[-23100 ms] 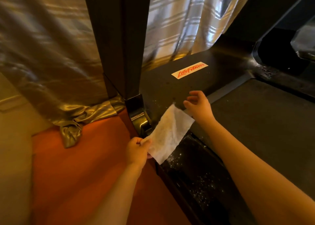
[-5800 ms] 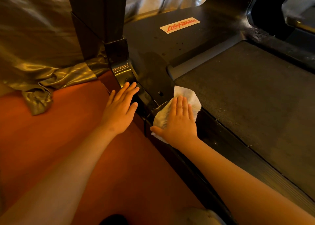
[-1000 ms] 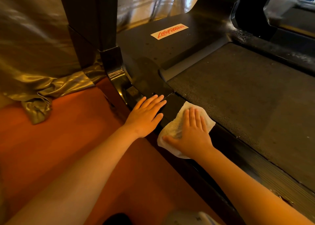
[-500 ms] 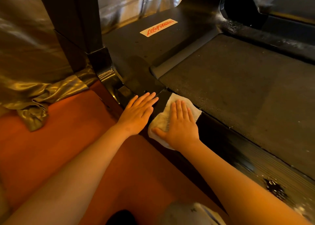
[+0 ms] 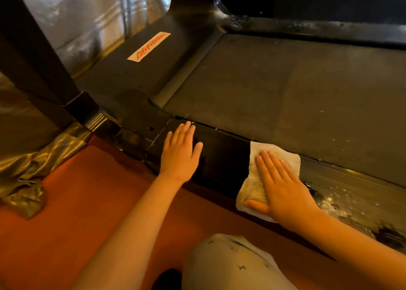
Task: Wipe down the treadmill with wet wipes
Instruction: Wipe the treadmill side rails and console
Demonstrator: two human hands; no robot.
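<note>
orange floor [image 5: 72, 213] beside treadmill [image 5: 285, 87]; right hand [image 5: 283, 186] presses wipe [image 5: 252, 184] flat-fingered, left hand [image 5: 180, 155] rests flat, fingers together.

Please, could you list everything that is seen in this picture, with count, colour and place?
wet wipe: one, white with grey dirt, on the side rail
side rail: one, black, along the belt's near edge
belt: one, dark grey, centre right
logo sticker: one, white with red letters, upper centre-left
post: one, black, upper left
curtain: one, silvery, behind the post
floor: one, orange-red, lower left
specks: many, whitish, on the rail at right
knee: one, light trousers, bottom centre
left hand: one, flat on the rail, apart from the wipe
right hand: one, flat, pressing the wipe
</note>
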